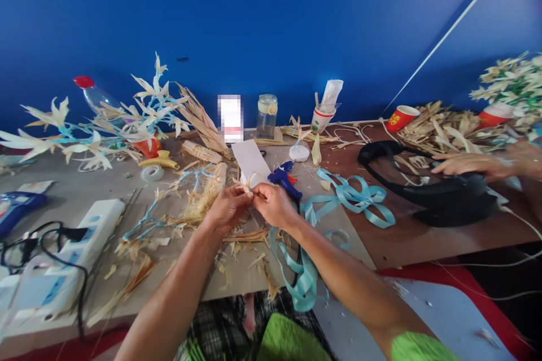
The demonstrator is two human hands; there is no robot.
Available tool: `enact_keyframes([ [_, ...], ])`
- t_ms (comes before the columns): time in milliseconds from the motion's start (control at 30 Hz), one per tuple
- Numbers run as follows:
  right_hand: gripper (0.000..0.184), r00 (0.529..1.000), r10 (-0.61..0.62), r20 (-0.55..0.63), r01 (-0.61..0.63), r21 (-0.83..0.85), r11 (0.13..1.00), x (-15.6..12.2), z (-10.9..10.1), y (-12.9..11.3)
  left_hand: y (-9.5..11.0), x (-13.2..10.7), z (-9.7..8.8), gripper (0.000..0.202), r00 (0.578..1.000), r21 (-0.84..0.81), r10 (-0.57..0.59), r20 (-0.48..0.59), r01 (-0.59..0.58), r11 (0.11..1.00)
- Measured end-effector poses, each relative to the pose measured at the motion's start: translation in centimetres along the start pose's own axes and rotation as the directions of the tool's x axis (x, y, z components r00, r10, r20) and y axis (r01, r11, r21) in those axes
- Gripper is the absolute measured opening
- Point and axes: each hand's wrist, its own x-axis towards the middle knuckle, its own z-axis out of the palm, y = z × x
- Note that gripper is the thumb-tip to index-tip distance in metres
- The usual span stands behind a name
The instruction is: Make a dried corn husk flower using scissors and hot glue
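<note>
Head view: both hands [253, 203] pinch husk flower [245, 185] over littered brown table [406, 237]; blue wall [271, 22] behind.

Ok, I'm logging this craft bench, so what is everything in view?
husk flower: one, pale, pinched between both hands
glue gun: one, blue, just beyond the hands
ribbon: one tangle, light blue, right of the hands
glass jar: one, clear, by the wall
paper cups: three, red and white, far right
power strip: one, white, left edge
co-worker's hand: one, far right
left hand: holding flower
right hand: holding flower
</note>
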Motion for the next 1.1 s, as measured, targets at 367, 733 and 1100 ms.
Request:
enact_keyframes([
  [367,0.016,0.997,0.067,0.039,-0.072,0.154,0.985,0.0,0.3,0.2,0.4,-0.4,1.3,0.021,0.991,-0.046,0.127,-0.044,-0.129,0.991],
  [733,0.011,0.945,0.199,0.259,-0.323,0.651,0.687,0.6,-0.2,0.2,0.8,-1.0,0.9,0.014,0.992,-0.204,0.023,0.124,0.003,0.979],
  [1100,0.029,0.875,0.298,0.381,-0.484,0.669,0.564,0.7,-0.5,0.0,1.0,-1.1,0.6,0.025,0.992,-0.144,-0.076,0.103,0.090,0.985],
])
